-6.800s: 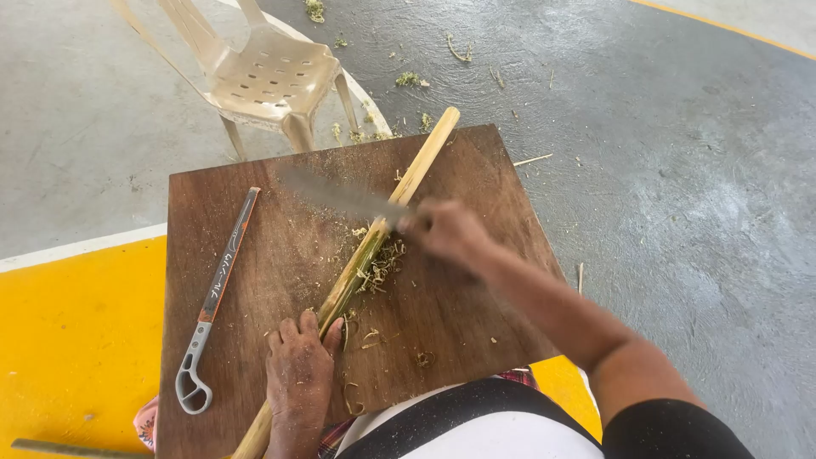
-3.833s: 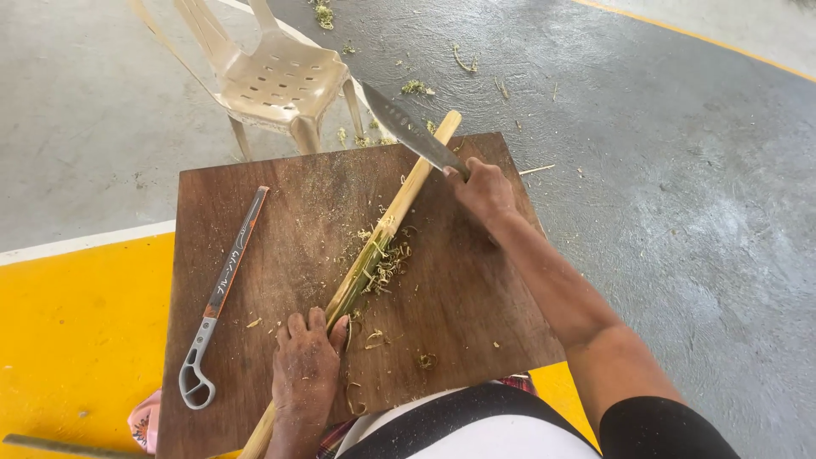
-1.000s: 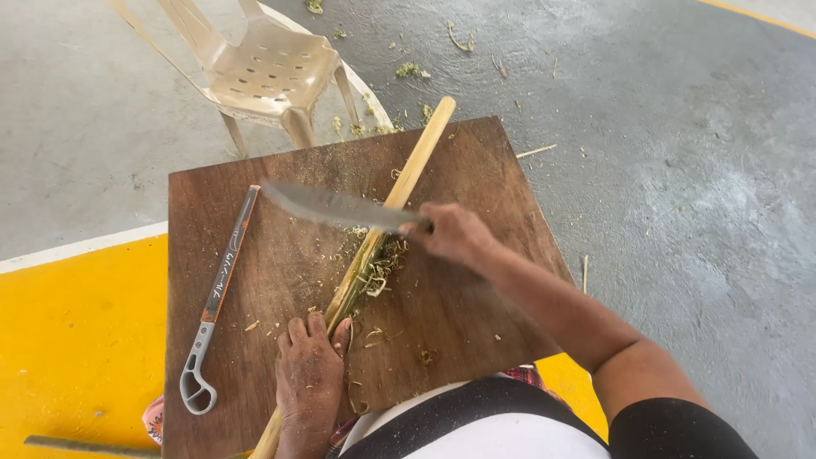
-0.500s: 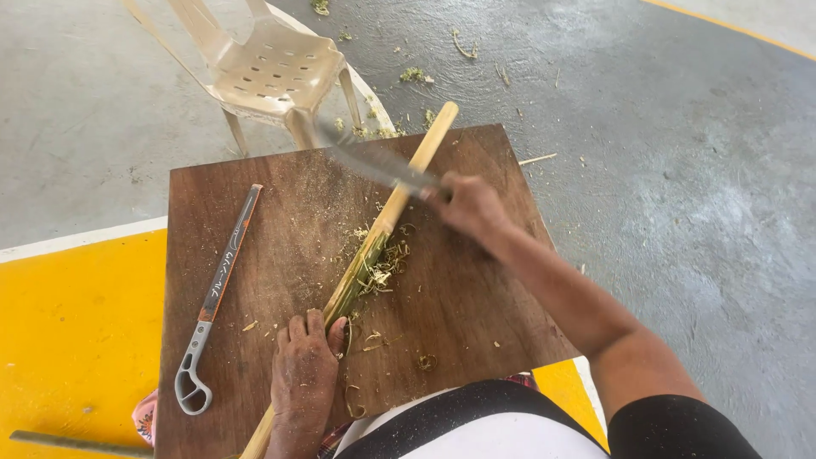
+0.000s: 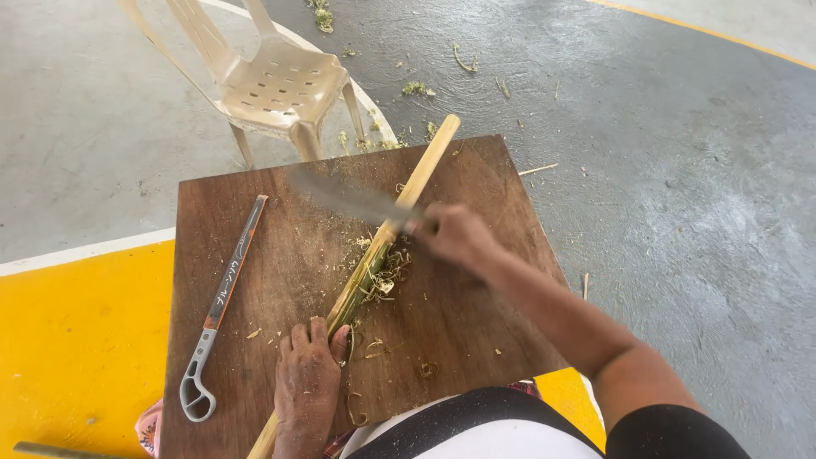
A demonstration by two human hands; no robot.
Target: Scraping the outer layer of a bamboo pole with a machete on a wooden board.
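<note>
Head cam looks down, prob. near, at board [image 5: 476,357].

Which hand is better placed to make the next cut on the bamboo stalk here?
Right. The right hand already grips the knife, blade lying across the bamboo stalk near the shaved patch. The left hand is pressed on the stalk's near end, pinning it to the wooden board.

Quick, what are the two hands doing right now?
Left hand: closed around the bamboo stick, pinning it to the wooden board.
Right hand: closed on the knife, blade blurred across the stick.
</note>
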